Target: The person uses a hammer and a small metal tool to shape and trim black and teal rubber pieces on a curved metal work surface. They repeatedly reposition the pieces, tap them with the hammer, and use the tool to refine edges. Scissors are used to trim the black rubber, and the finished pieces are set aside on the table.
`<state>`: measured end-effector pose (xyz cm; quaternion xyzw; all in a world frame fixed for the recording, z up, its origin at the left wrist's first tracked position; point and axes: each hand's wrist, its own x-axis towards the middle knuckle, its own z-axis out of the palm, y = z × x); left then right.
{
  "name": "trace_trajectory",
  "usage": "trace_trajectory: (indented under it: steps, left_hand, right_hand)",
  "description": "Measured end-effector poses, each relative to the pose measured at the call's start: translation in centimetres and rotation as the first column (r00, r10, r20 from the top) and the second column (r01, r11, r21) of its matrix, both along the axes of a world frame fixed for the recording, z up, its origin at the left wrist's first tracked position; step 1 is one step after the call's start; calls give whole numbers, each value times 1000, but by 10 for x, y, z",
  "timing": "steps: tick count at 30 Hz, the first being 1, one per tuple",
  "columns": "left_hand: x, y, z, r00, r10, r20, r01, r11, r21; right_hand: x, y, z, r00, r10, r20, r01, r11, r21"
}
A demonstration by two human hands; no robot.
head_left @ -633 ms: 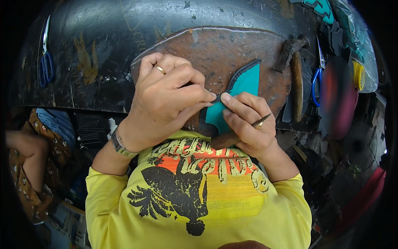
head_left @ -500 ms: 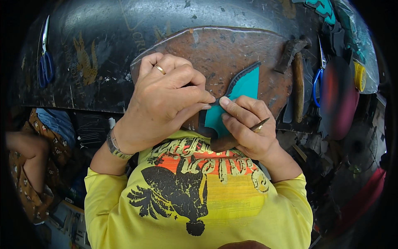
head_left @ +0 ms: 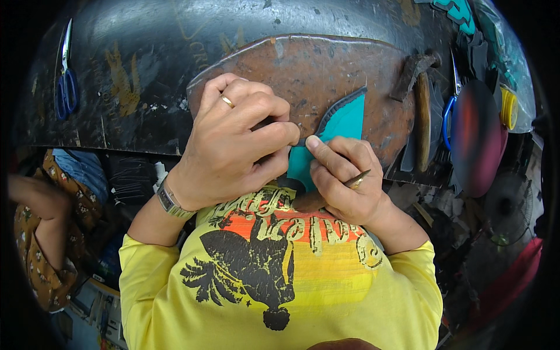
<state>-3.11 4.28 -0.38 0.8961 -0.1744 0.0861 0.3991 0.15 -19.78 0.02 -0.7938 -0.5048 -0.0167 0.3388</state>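
A teal piece (head_left: 347, 119) with dark edging (head_left: 333, 108) lies over the near part of a brown board (head_left: 367, 64). The left hand (head_left: 242, 137)'s grip is closed, fingertips pinching the edging; the right hand (head_left: 350, 175)'s clasps a pointed tool (head_left: 359, 178), thumb pressing the edging. Decorative lettering crosses the yellow shirt (head_left: 233, 309).

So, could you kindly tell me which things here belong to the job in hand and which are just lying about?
Apparently in use:
teal piece, pinched by the left hand and right hand
pointed tool, also in the right hand
brown board, underneath

Apparently lying about:
hammer
left scissors
right scissors
yellow roll
plastic bag
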Motion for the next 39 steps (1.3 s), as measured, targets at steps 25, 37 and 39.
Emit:
trace_trajectory:
  steps: [25, 37, 39]
  left_hand:
    - [-17, -9, 3, 972, 235, 13, -236, 967, 98]
    - [-18, -9, 4, 971, 238, -8, -236, 967, 92]
    - [-18, -10, 4, 972, 235, -15, -233, 968, 90]
  right_hand:
    - [4, 12, 25, 977, 201, 68, -184, 962, -199]
    - [11, -2, 0, 963, 97, -251, -80, 994, 78]
    - [10, -4, 0, 972, 107, -210, -98, 994, 54]
